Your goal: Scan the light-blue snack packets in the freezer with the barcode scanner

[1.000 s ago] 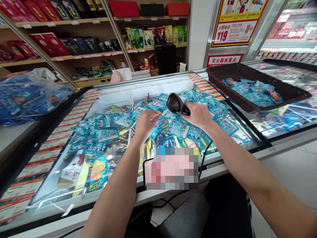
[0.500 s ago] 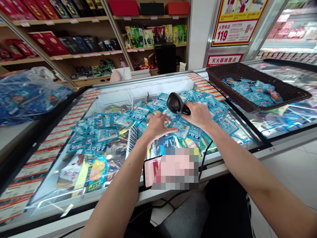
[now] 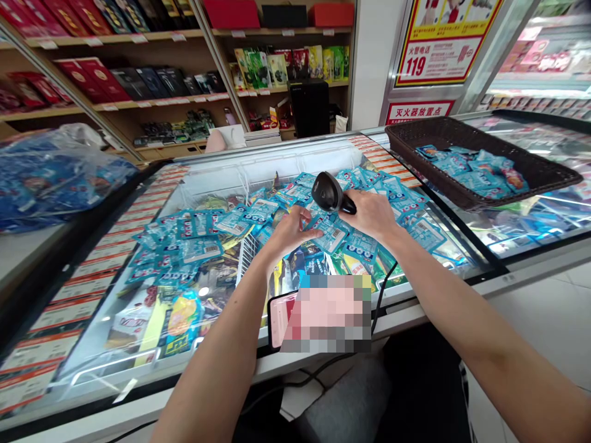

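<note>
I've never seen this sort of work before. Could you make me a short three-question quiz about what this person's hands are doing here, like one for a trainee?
1. Which hand grips the black plastic handheld scanner?
2. True or false: the rectangular dark-brown woven basket stands over to the person's right, apart from both hands.
3. Fill in: at the fingertips of the left hand lies a ____.

Key:
1. The right hand.
2. True.
3. Flat, shiny light-blue packet.
</note>
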Demonstrator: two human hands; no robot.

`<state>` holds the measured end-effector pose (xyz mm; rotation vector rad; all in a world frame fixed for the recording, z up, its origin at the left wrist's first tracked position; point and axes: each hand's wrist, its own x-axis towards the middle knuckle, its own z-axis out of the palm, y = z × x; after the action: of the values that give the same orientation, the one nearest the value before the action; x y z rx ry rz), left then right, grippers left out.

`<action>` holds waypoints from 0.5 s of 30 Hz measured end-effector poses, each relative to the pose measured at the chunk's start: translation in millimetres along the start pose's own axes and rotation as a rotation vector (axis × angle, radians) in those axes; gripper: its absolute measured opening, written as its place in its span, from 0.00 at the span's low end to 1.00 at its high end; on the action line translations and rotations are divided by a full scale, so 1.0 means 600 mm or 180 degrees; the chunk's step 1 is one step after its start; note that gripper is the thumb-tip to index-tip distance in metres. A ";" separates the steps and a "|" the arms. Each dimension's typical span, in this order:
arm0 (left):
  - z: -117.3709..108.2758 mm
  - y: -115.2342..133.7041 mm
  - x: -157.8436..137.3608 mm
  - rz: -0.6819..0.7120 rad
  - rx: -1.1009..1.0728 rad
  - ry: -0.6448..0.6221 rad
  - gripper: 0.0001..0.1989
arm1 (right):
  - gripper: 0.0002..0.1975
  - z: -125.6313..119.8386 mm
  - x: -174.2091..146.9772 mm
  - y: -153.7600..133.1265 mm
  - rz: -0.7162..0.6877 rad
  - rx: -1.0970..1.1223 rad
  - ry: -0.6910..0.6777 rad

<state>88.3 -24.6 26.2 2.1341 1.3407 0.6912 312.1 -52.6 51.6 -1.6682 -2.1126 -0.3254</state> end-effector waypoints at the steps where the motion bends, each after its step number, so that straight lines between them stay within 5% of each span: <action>1: 0.001 -0.003 0.001 0.0000 -0.0090 0.0050 0.26 | 0.17 0.000 0.000 0.000 0.0003 -0.0005 -0.0001; 8: -0.020 -0.013 0.004 -0.0158 -0.0294 0.0275 0.29 | 0.17 0.001 0.000 0.001 -0.0003 0.0029 0.0015; 15: -0.056 -0.061 0.014 -0.0176 -0.0880 0.1365 0.17 | 0.17 0.001 0.000 -0.001 -0.0096 0.0047 -0.0073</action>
<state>45.8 2.0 27.7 1.7834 1.4098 1.2844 311.5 -52.7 51.2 -1.6406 -2.1535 -0.3005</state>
